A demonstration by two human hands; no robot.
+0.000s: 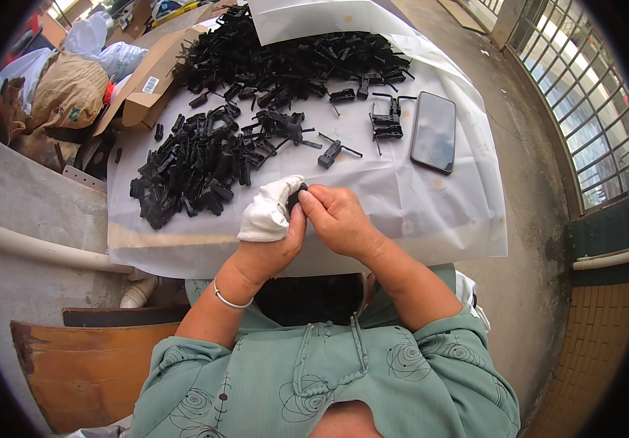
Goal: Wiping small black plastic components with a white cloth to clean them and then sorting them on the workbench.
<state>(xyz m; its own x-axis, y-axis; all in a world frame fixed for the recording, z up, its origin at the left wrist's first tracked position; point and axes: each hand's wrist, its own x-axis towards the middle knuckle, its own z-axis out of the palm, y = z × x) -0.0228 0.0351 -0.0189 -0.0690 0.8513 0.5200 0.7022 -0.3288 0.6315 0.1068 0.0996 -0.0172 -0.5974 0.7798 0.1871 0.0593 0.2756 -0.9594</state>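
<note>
Head cam's got the left hand (pixel 285 241), part-wrapped in white cloth (pixel 263 214), and right hand (pixel 342 220), fingers (pixel 317 206) pinching a small black part (pixel 295 195).

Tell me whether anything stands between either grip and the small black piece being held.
At the left grip, yes: a white covering over the fingers appears to lie between them and the black piece, though the thumb is bare. The right grip is bare; nothing visible stands between it and the piece.
</note>
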